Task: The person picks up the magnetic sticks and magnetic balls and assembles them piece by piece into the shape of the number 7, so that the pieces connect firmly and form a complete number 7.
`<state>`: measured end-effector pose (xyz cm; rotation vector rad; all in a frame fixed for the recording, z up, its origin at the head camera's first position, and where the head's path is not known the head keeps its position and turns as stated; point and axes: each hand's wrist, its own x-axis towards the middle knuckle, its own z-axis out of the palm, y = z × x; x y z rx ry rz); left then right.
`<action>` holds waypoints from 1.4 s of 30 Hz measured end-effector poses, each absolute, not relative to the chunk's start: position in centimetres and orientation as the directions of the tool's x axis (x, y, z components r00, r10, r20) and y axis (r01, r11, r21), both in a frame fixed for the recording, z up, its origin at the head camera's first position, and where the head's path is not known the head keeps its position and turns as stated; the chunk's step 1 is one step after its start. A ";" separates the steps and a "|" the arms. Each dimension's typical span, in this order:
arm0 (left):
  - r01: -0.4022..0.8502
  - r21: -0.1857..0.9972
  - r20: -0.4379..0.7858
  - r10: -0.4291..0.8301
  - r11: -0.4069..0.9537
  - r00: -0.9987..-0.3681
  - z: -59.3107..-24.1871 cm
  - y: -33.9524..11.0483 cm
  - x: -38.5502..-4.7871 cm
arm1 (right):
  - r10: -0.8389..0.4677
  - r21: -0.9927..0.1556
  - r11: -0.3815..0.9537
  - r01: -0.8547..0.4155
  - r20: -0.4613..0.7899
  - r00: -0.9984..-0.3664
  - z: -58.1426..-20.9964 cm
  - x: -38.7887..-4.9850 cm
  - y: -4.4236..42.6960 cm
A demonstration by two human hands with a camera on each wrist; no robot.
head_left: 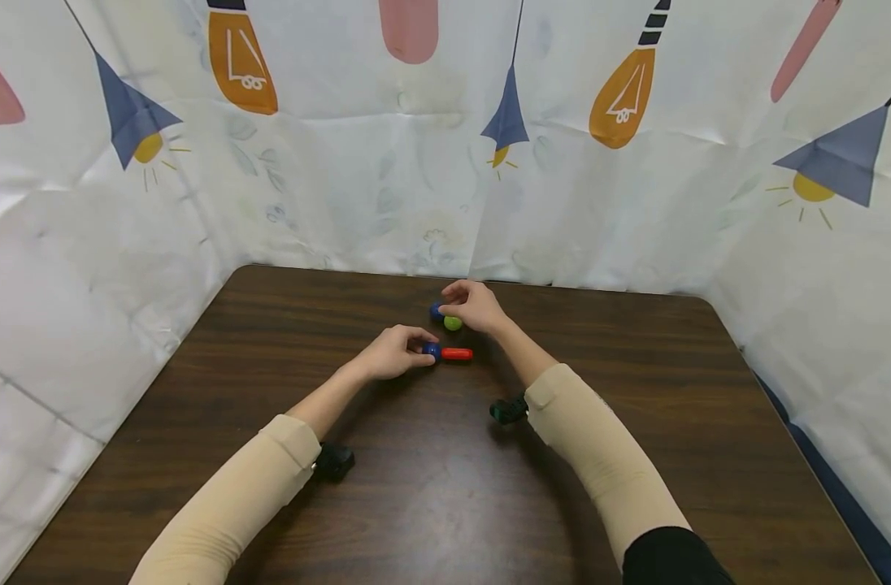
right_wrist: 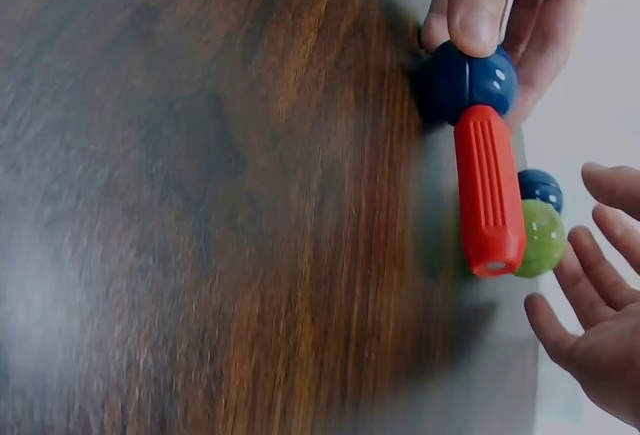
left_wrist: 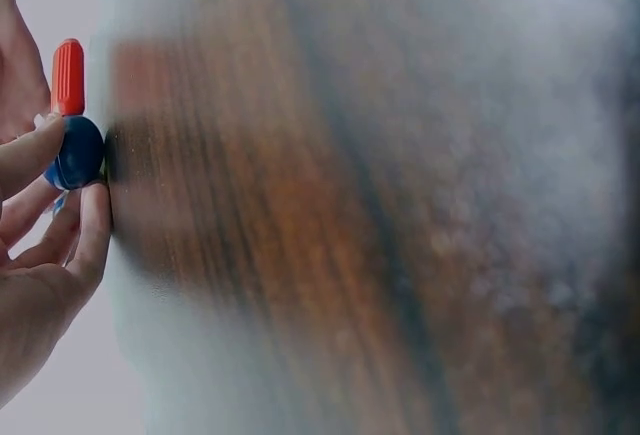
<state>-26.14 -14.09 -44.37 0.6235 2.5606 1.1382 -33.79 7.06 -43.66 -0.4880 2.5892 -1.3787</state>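
Observation:
My left hand pinches a dark blue ball between thumb and fingers, low over the table. A ribbed red rod sticks out from that ball toward the right; its free end faces the camera in the right wrist view. Farther back, a second blue ball and a green ball lie close together. My right hand hovers around these two with its fingers spread and loosely bent. In the right wrist view a gap shows between the right fingers and the green ball.
The dark brown wooden table ends at a white printed curtain behind and at the sides. A small black device sits at the left wrist and a dark green one at the right.

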 end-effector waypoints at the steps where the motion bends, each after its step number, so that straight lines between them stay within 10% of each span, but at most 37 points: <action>1: 0.274 0.754 -0.069 0.487 0.597 -0.871 -44.4 -14.1 -26.1 | -0.362 -0.829 0.519 -0.208 0.008 -0.932 -43.7 -33.8 6.9; 42: 0.255 0.766 -0.081 0.482 0.590 -0.872 -44.6 -14.1 -26.0 | -0.400 -0.771 0.587 -0.248 -0.009 -0.917 -44.4 -34.3 6.0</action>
